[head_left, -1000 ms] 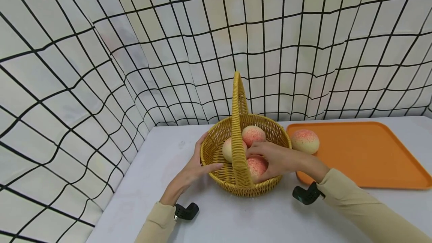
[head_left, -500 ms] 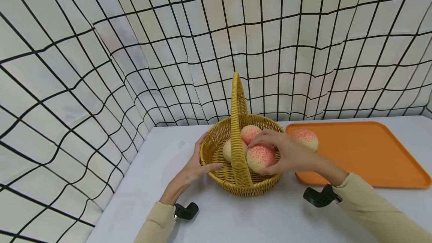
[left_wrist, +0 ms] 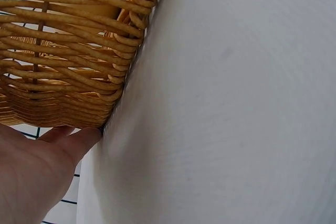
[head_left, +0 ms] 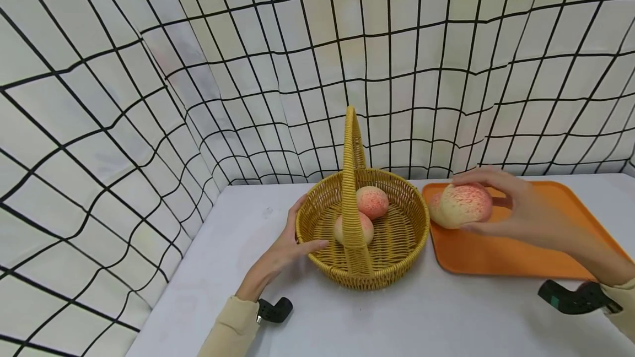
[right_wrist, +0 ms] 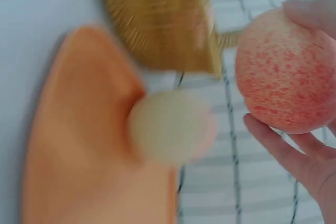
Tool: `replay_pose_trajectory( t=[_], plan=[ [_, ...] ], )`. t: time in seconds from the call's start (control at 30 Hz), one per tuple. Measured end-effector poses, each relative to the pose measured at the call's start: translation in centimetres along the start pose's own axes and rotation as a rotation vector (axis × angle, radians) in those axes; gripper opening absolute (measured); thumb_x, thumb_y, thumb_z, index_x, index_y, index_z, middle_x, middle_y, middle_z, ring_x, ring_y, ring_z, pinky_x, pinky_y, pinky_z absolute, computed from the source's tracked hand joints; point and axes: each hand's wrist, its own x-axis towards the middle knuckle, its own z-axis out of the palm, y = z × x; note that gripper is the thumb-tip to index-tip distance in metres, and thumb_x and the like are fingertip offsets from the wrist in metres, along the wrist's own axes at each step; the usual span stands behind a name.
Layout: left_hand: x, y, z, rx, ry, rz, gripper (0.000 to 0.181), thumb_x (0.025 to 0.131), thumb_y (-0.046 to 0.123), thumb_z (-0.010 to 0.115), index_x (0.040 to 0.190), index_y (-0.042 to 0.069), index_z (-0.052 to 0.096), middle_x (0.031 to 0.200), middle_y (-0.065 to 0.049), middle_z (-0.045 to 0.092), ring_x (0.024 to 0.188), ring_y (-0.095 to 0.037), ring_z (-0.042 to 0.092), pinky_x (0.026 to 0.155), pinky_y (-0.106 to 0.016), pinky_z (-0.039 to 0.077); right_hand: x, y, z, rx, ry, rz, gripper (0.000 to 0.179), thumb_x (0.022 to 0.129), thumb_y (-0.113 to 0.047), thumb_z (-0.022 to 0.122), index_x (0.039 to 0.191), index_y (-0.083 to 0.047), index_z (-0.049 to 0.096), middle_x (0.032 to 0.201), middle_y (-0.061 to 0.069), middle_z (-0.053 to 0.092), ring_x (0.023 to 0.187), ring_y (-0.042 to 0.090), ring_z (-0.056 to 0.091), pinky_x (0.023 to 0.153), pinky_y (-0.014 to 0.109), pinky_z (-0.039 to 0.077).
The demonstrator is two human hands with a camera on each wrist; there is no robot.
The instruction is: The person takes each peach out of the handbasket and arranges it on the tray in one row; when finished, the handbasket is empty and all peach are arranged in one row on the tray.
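In the head view my right hand [head_left: 521,214] holds a peach [head_left: 466,205], pale with red speckles, above the left end of the orange tray [head_left: 516,252]. The right wrist view shows this peach [right_wrist: 289,72] between thumb and fingers. Partly hidden behind it, another peach [head_left: 435,211] lies at the tray's left edge. My left hand [head_left: 285,249] holds the left side of the yellow wicker basket [head_left: 364,280], its thumb over the rim. Two peaches sit inside, one [head_left: 372,201] towards the back and one [head_left: 366,229] partly behind the handle.
The tall basket handle [head_left: 351,180] arches over the basket's middle. White table surface [head_left: 397,318] lies in front of basket and tray. A white wall with black netting [head_left: 317,70] rises along the back and left.
My right hand has lifted a peach out of the basket and carried it right, over the tray. The left hand and basket have stayed in place.
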Motion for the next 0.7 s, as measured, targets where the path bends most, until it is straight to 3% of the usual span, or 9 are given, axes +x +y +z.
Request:
replay_pose_trajectory(
  t=[0.1,0.23,0.47,0.7],
  plan=[
    [0.1,0.2,0.0,0.006,0.003,-0.003,0.113,0.085,0.029,0.086,0.167,0.034,0.007,0.172,-0.011,0.017,0.156,-0.037,0.021,0.123,-0.062,0.018,-1.4,2.1,-1.2,-0.006,0.086,0.040,0.071,0.075,-0.003,0.094,0.138,-0.016,0.063,0.133,-0.004,0.057,0.115,0.002,0.055,0.090,0.007,0.046],
    [0.1,0.4,0.0,0.012,0.003,0.000,0.114,0.084,0.028,0.086,0.167,0.034,0.007,0.172,-0.012,0.017,0.156,-0.037,0.022,0.123,-0.062,0.018,-2.8,4.7,-2.1,0.001,0.136,0.065,0.072,0.073,0.004,0.093,0.137,-0.010,0.063,0.132,-0.004,0.057,0.115,-0.002,0.055,0.086,0.006,0.047],
    [0.0,0.4,0.0,0.012,-0.001,-0.002,0.114,0.085,0.028,0.085,0.167,0.033,0.006,0.172,-0.011,0.016,0.156,-0.037,0.021,0.123,-0.062,0.019,-3.8,8.4,-2.1,-0.006,0.078,0.089,0.069,0.077,0.000,0.091,0.139,-0.009,0.061,0.135,-0.011,0.055,0.119,-0.008,0.050,0.086,0.007,0.047],
    [0.1,0.2,0.1,0.009,-0.003,-0.004,0.113,0.085,0.028,0.085,0.167,0.033,0.007,0.172,-0.011,0.016,0.156,-0.038,0.021,0.123,-0.062,0.019,-3.6,9.9,-1.6,-0.048,0.007,0.128,0.065,0.081,-0.009,0.091,0.139,-0.009,0.061,0.129,-0.020,0.057,0.113,-0.010,0.050,0.084,0.012,0.051]
  ],
)
